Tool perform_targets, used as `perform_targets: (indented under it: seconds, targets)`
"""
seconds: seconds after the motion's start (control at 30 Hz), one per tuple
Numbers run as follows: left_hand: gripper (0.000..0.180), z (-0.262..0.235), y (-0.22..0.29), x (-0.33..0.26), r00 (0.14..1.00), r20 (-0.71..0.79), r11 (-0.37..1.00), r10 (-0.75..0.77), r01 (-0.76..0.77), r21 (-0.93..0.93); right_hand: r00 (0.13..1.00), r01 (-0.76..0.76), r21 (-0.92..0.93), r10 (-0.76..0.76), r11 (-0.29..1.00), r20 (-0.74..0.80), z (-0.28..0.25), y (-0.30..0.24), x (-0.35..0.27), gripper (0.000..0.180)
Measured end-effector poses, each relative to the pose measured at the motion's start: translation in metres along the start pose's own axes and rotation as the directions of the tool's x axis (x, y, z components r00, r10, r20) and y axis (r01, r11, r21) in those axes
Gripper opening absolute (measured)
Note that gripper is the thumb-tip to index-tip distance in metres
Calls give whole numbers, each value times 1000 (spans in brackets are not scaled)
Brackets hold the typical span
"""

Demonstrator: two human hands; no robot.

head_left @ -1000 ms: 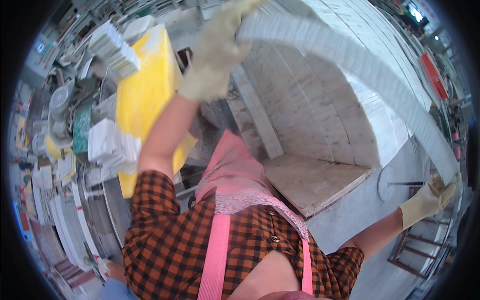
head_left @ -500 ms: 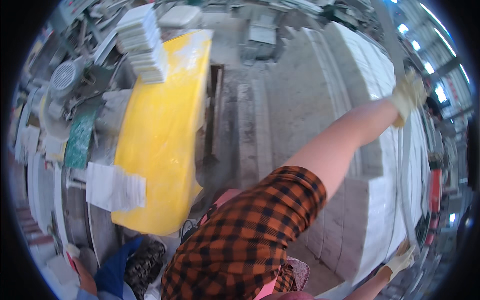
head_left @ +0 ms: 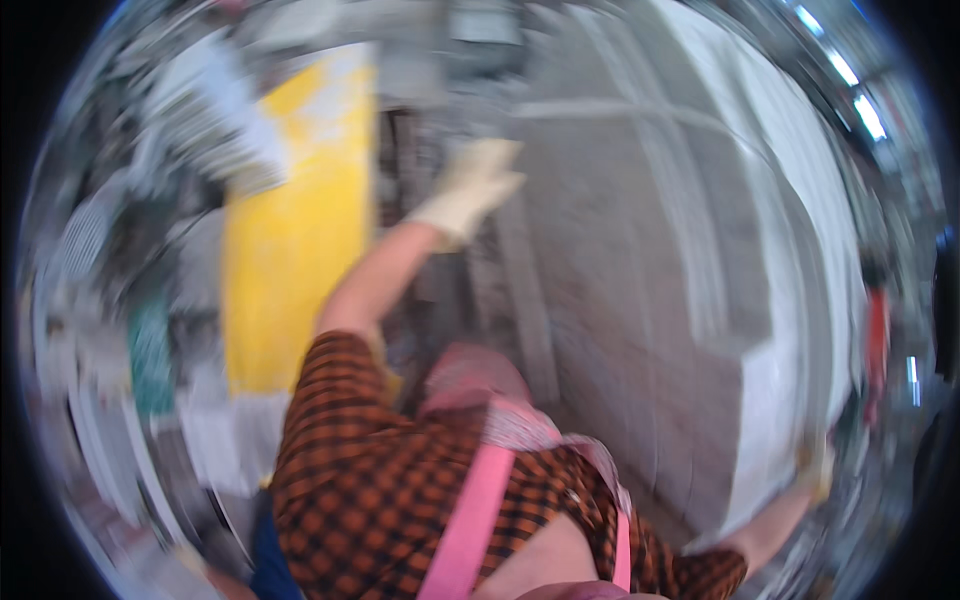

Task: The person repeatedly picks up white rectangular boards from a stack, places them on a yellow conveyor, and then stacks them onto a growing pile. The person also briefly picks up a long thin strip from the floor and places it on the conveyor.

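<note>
My left hand (head_left: 470, 190), in a cream glove, is raised over the gap between the yellow sheet and the stone slabs. Its fingers are stretched out with nothing in them, though blurred. A thin grey strap (head_left: 640, 107) lies across the far part of a big stack of grey-white slabs (head_left: 620, 260) and curves down along the right side. At the lower right, my gloved right hand (head_left: 820, 472) is closed on the strap beside the stack; motion smears its fingers.
Left of the gap stands a long surface covered in yellow sheeting (head_left: 300, 230). Thin white tiles are piled (head_left: 215, 115) at its far end, and more white pieces (head_left: 235, 440) lie at its near end. Another person's arm (head_left: 215, 580) shows at the lower left.
My left hand has let go of the strap at the far right and swung left across the stack. The strap now lies over the slabs. My right hand stays low at the right.
</note>
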State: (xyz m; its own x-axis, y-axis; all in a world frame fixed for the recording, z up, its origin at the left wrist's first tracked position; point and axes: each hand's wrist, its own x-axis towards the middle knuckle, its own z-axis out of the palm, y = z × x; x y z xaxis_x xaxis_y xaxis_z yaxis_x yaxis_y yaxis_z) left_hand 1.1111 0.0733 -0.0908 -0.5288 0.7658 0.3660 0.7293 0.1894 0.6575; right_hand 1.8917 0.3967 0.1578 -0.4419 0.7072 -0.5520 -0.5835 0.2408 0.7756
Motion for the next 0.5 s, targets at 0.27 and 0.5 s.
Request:
perform_targets:
  seconds: [0.27, 0.5]
  targets:
    - [71, 65, 51, -15, 827, 519, 493, -216, 551, -674, 428, 198, 974, 904, -110, 15, -217, 177, 85, 61]
    - [62, 66, 84, -76, 753, 600, 616, -270, 614, -494, 427, 239, 969, 903, -58, -51, -323, 247, 229, 67]
